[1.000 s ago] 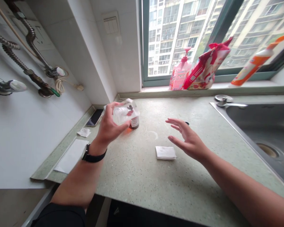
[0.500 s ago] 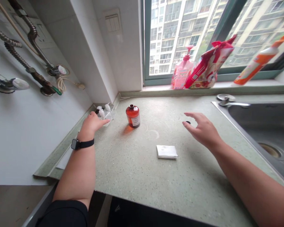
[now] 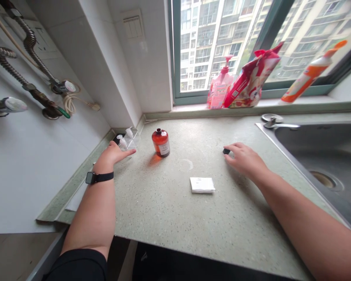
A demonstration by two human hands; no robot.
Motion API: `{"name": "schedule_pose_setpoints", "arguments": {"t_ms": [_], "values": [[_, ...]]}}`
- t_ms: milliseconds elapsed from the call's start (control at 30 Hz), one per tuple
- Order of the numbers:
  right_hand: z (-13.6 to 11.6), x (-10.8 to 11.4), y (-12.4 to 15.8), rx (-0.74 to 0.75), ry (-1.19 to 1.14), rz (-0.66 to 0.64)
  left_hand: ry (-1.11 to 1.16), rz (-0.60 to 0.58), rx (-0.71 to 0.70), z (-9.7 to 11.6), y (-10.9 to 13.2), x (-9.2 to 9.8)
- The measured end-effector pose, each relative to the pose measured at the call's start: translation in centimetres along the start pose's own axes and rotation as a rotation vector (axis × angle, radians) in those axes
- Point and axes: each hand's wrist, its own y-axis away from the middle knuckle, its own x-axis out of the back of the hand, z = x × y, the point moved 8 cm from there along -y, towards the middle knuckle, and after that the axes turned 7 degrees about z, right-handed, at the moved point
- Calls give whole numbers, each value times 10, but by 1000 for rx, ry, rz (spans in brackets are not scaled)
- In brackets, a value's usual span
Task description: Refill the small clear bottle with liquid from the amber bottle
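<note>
On the right of the counter, my right hand (image 3: pixel 246 159) has its thumb and fingertips closed on a small black cap (image 3: pixel 226 151). My left hand (image 3: pixel 112 155) is at the back left corner, beside a clear plastic container (image 3: pixel 132 145) with white pump tops (image 3: pixel 122 141) standing in it. The left thumb is stretched out to the right, and its other fingers are partly hidden. An amber-red bottle (image 3: pixel 160 143) stands upright without a cap between my hands. Nearer to me lies a folded white tissue (image 3: pixel 202 185).
To the right is a steel sink (image 3: pixel 304 144) with a tap (image 3: pixel 282 125) at its edge. A pink pump bottle (image 3: pixel 219 90), a red bag (image 3: pixel 248 84) and an orange-white bottle (image 3: pixel 305 78) stand on the windowsill. Pipes and valves (image 3: pixel 57 86) line the left wall.
My right thumb and fingers have come together on the black cap. The left hand stays by the clear container. The whole view has shifted slightly.
</note>
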Motion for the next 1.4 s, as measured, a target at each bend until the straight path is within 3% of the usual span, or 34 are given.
{"name": "schedule_pose_setpoints", "arguments": {"t_ms": [67, 100, 200, 267, 333, 400, 567, 633, 733, 900, 1067, 1167, 1400], "values": [[-2, 3, 0, 3, 11, 7, -251, 79, 274, -6, 2, 21], [-3, 4, 0, 0, 17, 7, -323, 124, 341, -1, 3, 33], [-5, 5, 1, -13, 36, 5, -268, 314, 232, 42, -1, 58], [-5, 4, 1, -15, 47, 13, -93, 391, 95, 72, -2, 55], [-6, 3, 0, -2, 47, 24, 98, 356, 23, 91, 1, 33], [-7, 2, 0, 19, 30, 30, 261, 246, 18, 101, 6, -3], [-16, 4, 2, 56, -96, 34, 477, -15, 197, 101, 25, -87], [-25, 6, 4, 76, -189, 27, 535, -74, 262, 97, 31, -106], [-45, 10, 7, 136, -364, -6, 576, -80, 342, 90, 34, -118], [-65, 9, 13, 77, -703, -111, 550, -54, 375, 85, 34, -121], [-70, 8, 16, -53, -995, -155, 547, -28, 304, 100, 33, -110], [-71, 12, 16, -112, -1173, -104, 572, -62, 223, 122, 37, -100], [-84, 47, 27, -108, -1511, 169, 643, -171, 14, 183, 57, -81]]}}
